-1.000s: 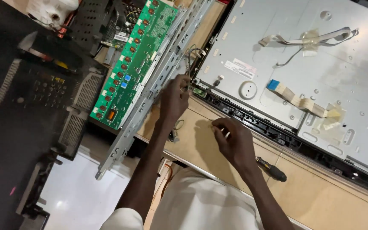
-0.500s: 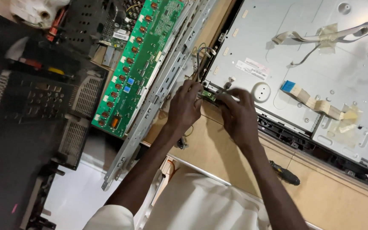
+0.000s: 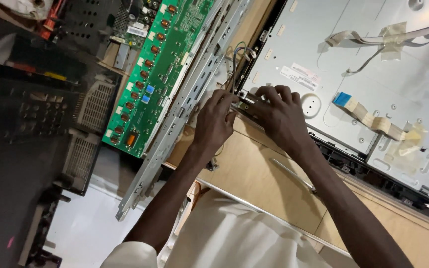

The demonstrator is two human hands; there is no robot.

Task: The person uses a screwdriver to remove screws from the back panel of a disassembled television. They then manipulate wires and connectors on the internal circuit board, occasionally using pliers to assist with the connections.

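Both hands meet at the lower-left corner of the grey metal display panel (image 3: pixel 373 64), right at its edge. My left hand (image 3: pixel 215 121) has its fingers curled and pinched on a small connector piece (image 3: pixel 244 105) at that corner. My right hand (image 3: pixel 279 116) is arched over the same spot, fingertips pressed on the panel edge just beside the left fingertips. Can't tell if the right actually grips the piece or only steadies it; most of it is hidden under the fingers.

The connector piece looks short, its long axis following the panel's edge from the left fingers towards the right palm. Thin coloured wires (image 3: pixel 235 62) run up and away from the fingertips, beyond both hands.

The panel's long axis slants from the hands off to the right and away, past the right wrist. Taped flat ribbon cables (image 3: pixel 368 111) lie on its back, right of the right hand.

Left of my left hand: a long metal frame rail (image 3: pixel 184 119), long axis slanted from near the left forearm up past the fingertips. Further left sits a green circuit board (image 3: pixel 155 74), slanted the same way.

A screwdriver shaft (image 3: pixel 291 173) lies on the wooden bench (image 3: pixel 254 173), close under the right forearm.

No containers in view.
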